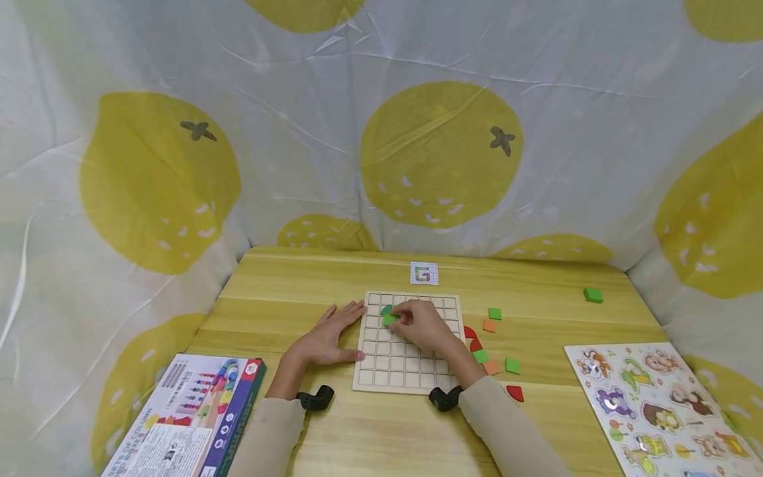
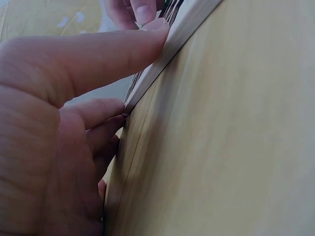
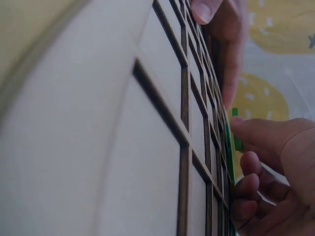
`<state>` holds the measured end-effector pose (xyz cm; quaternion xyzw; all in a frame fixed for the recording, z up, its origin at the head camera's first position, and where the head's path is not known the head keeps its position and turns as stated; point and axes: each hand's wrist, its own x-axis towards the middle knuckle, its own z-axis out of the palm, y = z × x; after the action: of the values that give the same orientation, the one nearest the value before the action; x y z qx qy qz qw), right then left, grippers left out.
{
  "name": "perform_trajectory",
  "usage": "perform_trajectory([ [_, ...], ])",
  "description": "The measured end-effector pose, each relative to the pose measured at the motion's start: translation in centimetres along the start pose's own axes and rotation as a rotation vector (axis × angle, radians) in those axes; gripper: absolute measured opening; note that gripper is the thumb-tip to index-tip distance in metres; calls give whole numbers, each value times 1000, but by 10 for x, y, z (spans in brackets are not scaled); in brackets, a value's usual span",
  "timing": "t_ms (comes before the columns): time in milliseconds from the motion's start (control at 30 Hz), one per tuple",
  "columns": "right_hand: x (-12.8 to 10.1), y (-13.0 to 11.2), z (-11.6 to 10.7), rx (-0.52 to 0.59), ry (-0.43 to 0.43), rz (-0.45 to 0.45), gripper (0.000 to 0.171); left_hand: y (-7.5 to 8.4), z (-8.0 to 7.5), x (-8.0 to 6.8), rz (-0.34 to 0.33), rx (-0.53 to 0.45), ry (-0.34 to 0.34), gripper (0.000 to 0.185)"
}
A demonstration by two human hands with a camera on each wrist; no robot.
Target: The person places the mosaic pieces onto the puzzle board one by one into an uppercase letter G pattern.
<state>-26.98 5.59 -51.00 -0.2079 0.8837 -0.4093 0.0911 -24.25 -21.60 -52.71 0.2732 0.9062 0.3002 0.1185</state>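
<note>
A wooden grid board [image 1: 381, 379] lies on the table in front of me. My right hand [image 1: 424, 324] is over its upper left part, pinching a bright green square tile [image 1: 389, 320] between thumb and fingers. In the right wrist view that tile [image 3: 238, 143] stands on edge close over the grid. Just beyond it a dark green rounded piece [image 1: 386, 310] lies on the board, partly hidden by the fingers. My left hand [image 1: 324, 339] rests at the board's left edge with fingers spread, its thumb [image 2: 123, 51] against the rim in the left wrist view.
Right of the board lie loose green tiles [image 1: 512, 365], orange tiles [image 1: 489, 325] and red quarter-round pieces [image 1: 515, 393]. A pattern card [image 1: 424, 273] sits behind the board. A green block [image 1: 593, 295], an animal puzzle board [image 1: 652, 404] and a toy box [image 1: 185, 417] flank the area.
</note>
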Motion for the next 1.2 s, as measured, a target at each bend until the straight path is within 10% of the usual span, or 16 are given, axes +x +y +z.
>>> perform_trajectory([
  [1200, 0, -3, 6, -27, 45, 64, 25, 0, 1, 1, -5, -2, 7, 98],
])
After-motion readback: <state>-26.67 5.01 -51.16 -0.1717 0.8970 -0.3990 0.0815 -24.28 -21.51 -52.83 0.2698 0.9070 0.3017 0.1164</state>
